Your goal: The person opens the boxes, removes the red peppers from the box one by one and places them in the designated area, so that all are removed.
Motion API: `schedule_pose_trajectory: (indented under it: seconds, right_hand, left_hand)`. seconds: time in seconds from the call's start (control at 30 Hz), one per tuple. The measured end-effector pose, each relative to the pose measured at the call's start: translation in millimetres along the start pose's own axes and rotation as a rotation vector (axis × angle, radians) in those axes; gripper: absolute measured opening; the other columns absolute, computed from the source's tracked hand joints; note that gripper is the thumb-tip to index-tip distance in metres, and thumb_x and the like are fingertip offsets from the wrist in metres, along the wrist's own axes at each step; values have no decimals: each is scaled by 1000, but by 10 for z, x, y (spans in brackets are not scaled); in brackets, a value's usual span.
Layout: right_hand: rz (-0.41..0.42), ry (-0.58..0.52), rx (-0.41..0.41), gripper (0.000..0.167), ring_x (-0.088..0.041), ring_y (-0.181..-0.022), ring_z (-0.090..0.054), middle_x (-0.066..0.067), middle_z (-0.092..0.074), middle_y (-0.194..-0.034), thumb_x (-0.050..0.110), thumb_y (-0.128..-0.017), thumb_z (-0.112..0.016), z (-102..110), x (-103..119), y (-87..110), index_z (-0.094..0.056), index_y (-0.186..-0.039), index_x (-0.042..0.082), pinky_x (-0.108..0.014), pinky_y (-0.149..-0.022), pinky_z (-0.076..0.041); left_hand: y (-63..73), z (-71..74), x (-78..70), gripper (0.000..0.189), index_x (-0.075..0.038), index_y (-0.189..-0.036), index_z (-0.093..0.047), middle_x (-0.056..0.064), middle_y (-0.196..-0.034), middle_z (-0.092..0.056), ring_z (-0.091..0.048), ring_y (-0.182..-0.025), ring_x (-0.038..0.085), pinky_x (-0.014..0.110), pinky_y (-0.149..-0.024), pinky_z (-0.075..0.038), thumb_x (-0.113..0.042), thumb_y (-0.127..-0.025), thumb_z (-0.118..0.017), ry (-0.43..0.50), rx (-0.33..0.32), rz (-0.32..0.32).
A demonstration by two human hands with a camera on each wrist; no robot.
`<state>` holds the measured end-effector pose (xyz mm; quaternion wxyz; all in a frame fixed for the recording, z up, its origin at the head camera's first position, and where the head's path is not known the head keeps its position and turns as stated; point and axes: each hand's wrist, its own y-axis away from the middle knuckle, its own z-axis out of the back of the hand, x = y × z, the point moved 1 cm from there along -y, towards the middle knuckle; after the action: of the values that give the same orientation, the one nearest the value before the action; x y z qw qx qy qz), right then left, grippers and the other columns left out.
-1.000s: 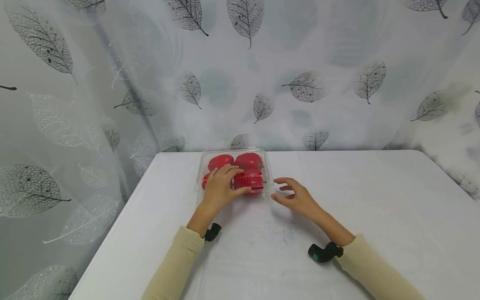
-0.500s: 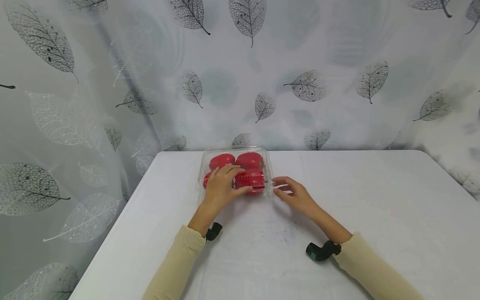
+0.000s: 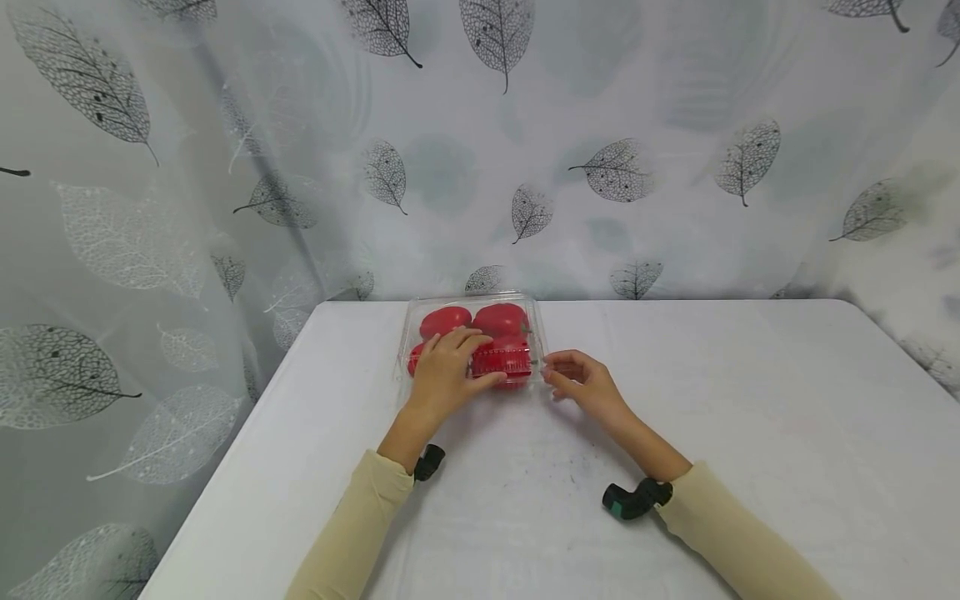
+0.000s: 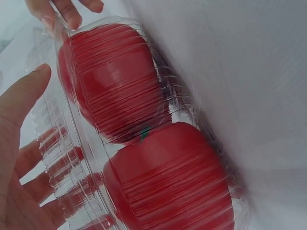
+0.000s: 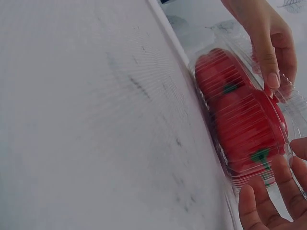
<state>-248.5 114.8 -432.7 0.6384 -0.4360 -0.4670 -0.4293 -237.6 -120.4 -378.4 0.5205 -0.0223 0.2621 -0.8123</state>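
Note:
A clear plastic clamshell box (image 3: 538, 329) with red bell peppers (image 3: 501, 358) inside sits at the back of the white table, its lid down. Green stems show through the ribbed wall in both wrist views. My left hand (image 3: 442, 375) rests on the lid with fingers spread over the top and the thumb near the front edge. At the box's right front corner is my right hand (image 3: 588, 383); its thumb and index finger pinch the rim there. In the right wrist view, its other fingers (image 5: 259, 199) are bent beside the box wall.
The white table (image 3: 712, 400) spreads to the right and front of the box. Behind it hangs a pale curtain (image 3: 660, 92) with leaf prints, close to the table's back edge. Black wrist mounts (image 3: 637, 500) stick out below both wrists.
My right hand has moved slightly left to the box's corner, and its thumb and index finger have come together at the rim. The left hand stays on the lid.

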Motion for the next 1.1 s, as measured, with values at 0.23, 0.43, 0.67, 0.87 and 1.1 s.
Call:
schedule_pose_trajectory:
  seconds: [0.23, 0.43, 0.67, 0.87, 1.1]
  right_hand:
    - [-56, -56, 1, 34, -32, -93, -66, -15, -65, -108, 11, -94, -65, 7, 13, 8, -57, -123, -5, -30, -73, -59]
    - [-55, -62, 5, 35, -30, -92, -67, -9, -66, -103, 11, -94, -64, 19, 15, 17, -56, -124, -6, -30, -73, -59]
    - [-48, -73, 18, 35, -26, -91, -67, -17, -64, -106, 8, -94, -63, -9, 18, 19, -55, -124, -8, -30, -74, -59]
    - [-32, -102, 30, 33, -23, -90, -67, -16, -64, -104, 5, -94, -62, -21, 15, 23, -55, -123, -11, -31, -73, -59]
    - [-21, -97, 31, 34, -25, -90, -67, -7, -65, -101, 7, -95, -62, -3, 12, 23, -55, -124, -8, -31, -73, -59]
  left_hand:
    - [11, -13, 0, 56, -14, -123, -64, 8, -129, -60, -52, -125, 26, 54, -109, -37, -43, -77, -80, -15, -5, -7]
    - [6, -30, 20, 56, -14, -123, -64, 8, -128, -60, -53, -124, 25, 55, -108, -36, -43, -78, -80, -25, -21, -19]
    - [37, -3, 71, 58, -14, -122, -64, 7, -124, -62, -54, -121, 24, 55, -107, -39, -46, -77, -80, -100, -38, -22]
    - [75, 4, 105, 59, -12, -122, -64, 8, -122, -63, -54, -120, 25, 52, -104, -42, -49, -77, -78, -135, -60, -42]
    - [98, -9, 148, 60, -12, -123, -63, 9, -124, -61, -52, -121, 24, 53, -106, -40, -46, -77, -80, -117, -65, -23]
